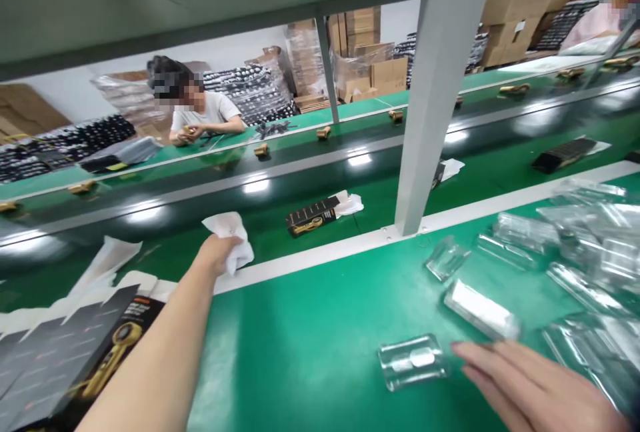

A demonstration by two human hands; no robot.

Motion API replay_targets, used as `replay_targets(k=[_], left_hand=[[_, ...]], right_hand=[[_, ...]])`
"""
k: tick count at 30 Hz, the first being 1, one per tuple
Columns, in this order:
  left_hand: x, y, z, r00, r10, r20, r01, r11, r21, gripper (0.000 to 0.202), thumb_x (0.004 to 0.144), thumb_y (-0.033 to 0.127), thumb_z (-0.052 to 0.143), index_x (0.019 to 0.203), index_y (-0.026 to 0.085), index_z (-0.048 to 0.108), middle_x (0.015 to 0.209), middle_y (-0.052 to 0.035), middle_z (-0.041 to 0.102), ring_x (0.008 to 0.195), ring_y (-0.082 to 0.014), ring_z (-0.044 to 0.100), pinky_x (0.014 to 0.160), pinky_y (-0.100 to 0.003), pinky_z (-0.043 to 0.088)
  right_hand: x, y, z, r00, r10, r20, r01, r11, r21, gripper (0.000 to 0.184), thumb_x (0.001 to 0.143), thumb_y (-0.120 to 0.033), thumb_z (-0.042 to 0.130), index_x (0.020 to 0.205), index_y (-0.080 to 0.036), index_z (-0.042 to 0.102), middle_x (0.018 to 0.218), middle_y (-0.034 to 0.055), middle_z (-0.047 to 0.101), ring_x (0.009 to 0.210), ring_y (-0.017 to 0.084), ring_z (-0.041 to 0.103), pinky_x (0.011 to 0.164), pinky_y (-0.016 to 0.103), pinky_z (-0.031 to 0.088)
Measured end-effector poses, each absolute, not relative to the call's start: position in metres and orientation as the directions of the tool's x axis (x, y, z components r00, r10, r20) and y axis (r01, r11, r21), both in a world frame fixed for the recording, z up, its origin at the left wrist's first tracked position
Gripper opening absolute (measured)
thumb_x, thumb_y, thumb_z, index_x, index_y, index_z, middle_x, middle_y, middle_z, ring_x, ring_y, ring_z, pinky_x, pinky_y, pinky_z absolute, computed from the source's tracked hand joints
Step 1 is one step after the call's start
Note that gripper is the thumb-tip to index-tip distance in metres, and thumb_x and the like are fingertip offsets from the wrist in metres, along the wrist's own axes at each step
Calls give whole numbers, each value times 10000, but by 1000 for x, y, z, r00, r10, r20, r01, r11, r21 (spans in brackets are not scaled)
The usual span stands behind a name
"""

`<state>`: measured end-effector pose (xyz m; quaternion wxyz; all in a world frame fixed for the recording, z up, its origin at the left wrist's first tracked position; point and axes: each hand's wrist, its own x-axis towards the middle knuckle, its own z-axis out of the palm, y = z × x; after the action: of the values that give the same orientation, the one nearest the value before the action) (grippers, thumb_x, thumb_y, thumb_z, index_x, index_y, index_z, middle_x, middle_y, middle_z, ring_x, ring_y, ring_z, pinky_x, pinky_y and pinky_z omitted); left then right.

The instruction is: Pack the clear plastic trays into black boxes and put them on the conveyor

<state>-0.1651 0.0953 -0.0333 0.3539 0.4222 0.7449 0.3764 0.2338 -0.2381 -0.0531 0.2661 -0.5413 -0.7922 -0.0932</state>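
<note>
Right hand [535,382]: fingers stretched out flat, nothing visibly gripped, tips just beside a clear plastic tray [413,360] on the green worktop [300,359]; can't tell if they touch. Black printed boxes [70,345] stacked at near left. Pile of clear trays [590,245] on the worktop at right. Left hand [219,253]: fingers curled closed on a crumpled white wrapper [233,229], up by the metal rail [300,259]. Past the rail, a single black box [313,215] lies on the near belt [380,202], white wrapping sticking out one end. Further back: gold-coloured fittings [324,133] spaced along the far belt, co-worker [213,109] handling something small, cardboard cartons [390,77] behind
</note>
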Motion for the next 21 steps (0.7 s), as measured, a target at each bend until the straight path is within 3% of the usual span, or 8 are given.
replay_targets(k=[2, 5, 8, 11, 14, 18, 21], left_hand=[[-143, 81, -24, -331, 916, -225, 198, 301, 933, 223, 873, 245, 556, 1068, 137, 549, 911, -23, 606, 723, -118, 603, 618, -273, 533], [-105, 49, -9, -242, 948, -209, -40, 206, 978, 212, 876, 209, 544, 1077, 142, 531, 892, -13, 602, 664, -94, 588, 561, -230, 515], [-71, 3, 1, -161, 952, -260, -244, 217, 945, 124, 867, 184, 538, 978, 130, 524, 763, 13, 587, 477, -43, 490, 424, -163, 420], [-48, -51, 4, -47, 932, -359, -399, 312, 863, 194, 880, 331, 505, 866, 138, 517, 602, 36, 516, 383, -46, 425, 359, -170, 369], [-35, -102, 2, 67, 890, -451, -490, 424, 762, 364, 906, 467, 382, 913, 138, 538, 635, -8, 555, 502, -125, 569, 486, -275, 510], [-27, -145, -5, 140, 838, -527, -546, 510, 665, 271, 913, 330, 418, 1075, 132, 505, 901, -94, 649, 874, -248, 664, 754, -420, 549], [-24, -159, -13, 198, 841, -503, -559, 519, 647, 330, 865, 320, 539, 1144, 147, 497, 1102, -119, 627, 926, -247, 654, 747, -386, 555]], right_hand=[[231, -240, -44, -345, 787, 512, 875, 467, -128, 186, 914, -202, 478, 1060, -212, 592, 848, 37, 672, 738, 186, 645, 680, 281, 523], [213, -234, -46, -443, 807, 390, 848, 518, -110, 234, 946, -190, 369, 1006, -191, 595, 860, 68, 627, 783, 228, 593, 699, 362, 477], [197, -226, -56, -437, 833, 340, 875, 481, -56, 292, 942, -126, 303, 889, -171, 586, 770, 65, 569, 719, 218, 534, 668, 365, 434], [195, -221, -57, -454, 801, 391, 862, 505, -34, 337, 946, -96, 275, 764, -177, 546, 683, 38, 514, 637, 182, 480, 641, 323, 409], [201, -222, -49, -406, 822, 399, 863, 488, -128, 340, 960, -132, 295, 716, -182, 526, 681, 38, 511, 637, 182, 480, 642, 321, 406], [214, -223, -42, -331, 878, 345, 863, 430, -267, 249, 941, -178, 426, 729, -184, 556, 729, 35, 551, 702, 183, 526, 639, 306, 426], [227, -219, -35, -327, 893, 311, 848, 422, -320, 170, 911, -173, 511, 766, -209, 590, 735, -2, 582, 732, 162, 556, 651, 273, 449]])
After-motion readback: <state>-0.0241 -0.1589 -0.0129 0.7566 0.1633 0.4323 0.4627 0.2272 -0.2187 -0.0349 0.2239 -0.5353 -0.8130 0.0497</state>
